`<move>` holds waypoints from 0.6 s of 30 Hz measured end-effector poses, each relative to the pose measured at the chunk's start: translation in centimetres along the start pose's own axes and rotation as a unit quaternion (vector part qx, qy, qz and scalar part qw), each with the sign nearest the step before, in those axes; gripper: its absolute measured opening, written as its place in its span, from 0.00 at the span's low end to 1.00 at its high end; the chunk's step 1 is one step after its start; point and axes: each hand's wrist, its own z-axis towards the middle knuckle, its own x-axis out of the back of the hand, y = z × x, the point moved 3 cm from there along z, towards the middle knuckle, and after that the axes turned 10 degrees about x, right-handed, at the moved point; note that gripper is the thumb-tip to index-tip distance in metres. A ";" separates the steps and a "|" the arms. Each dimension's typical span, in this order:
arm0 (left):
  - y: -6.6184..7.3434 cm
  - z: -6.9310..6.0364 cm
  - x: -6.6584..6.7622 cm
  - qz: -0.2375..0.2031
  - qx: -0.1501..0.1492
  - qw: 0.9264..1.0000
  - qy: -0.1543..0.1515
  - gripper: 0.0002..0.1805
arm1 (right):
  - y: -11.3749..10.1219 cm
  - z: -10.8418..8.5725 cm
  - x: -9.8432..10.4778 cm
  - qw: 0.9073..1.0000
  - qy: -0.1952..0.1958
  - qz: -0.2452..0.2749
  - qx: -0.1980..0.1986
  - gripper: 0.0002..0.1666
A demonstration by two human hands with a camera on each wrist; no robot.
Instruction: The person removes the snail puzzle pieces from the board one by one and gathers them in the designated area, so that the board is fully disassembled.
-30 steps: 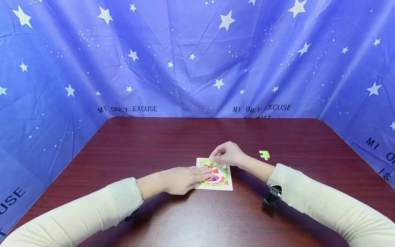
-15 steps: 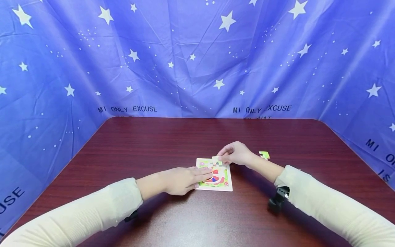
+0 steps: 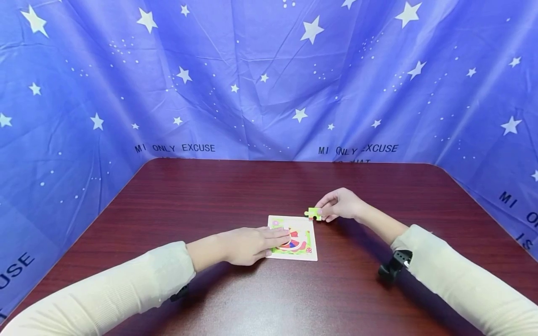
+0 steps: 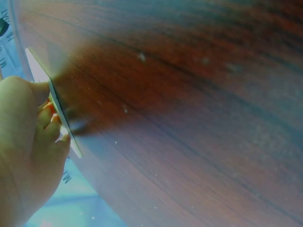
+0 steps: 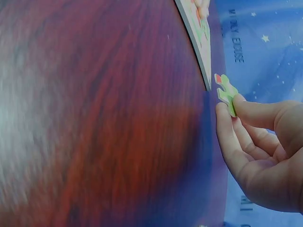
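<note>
A small square jigsaw board (image 3: 313,242) with a pale frame and a red, green and white picture lies on the table. My left hand (image 3: 245,245) rests on its left side, fingers stretched over the picture. Just off the board's far right corner, my right hand (image 3: 342,204) pinches a green puzzle piece (image 3: 314,213) between thumb and fingers. In the right wrist view the piece (image 5: 227,92) shows a red patch and a rounded tab. The board's upper right part looks pale and bare. In the left wrist view, the left hand (image 4: 28,137) holds down the board's edge.
The dark red wooden table (image 3: 210,196) spreads around the board. Behind it and along the sides hangs a blue curtain (image 3: 260,93) with white stars and lettering. A black strap device (image 3: 395,267) sits at the right wrist.
My right hand has lifted the green piece away from the board's far part and moved right. It now covers the spot where another loose piece lay. The left hand stays put.
</note>
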 end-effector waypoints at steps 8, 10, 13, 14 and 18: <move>0.1 -0.1 0.1 -0.003 0.004 1.000 -0.001 0.30 | 0.2 -0.5 1.9 0.998 0.018 -0.060 0.011 0.14; 0.1 0.0 0.1 -0.003 0.008 1.000 -0.003 0.30 | 0.3 -0.7 2.3 0.997 0.021 -0.079 0.013 0.12; 0.1 0.0 0.0 0.000 0.009 1.000 -0.004 0.30 | 0.5 -0.9 2.8 0.993 0.026 -0.116 0.012 0.11; 0.1 0.0 0.0 0.001 0.009 1.000 -0.004 0.30 | 0.5 -1.0 3.0 0.991 0.028 -0.130 0.012 0.10; 0.0 0.0 0.0 0.000 0.014 1.000 -0.006 0.30 | 0.8 -1.2 3.6 0.982 0.038 -0.186 0.006 0.08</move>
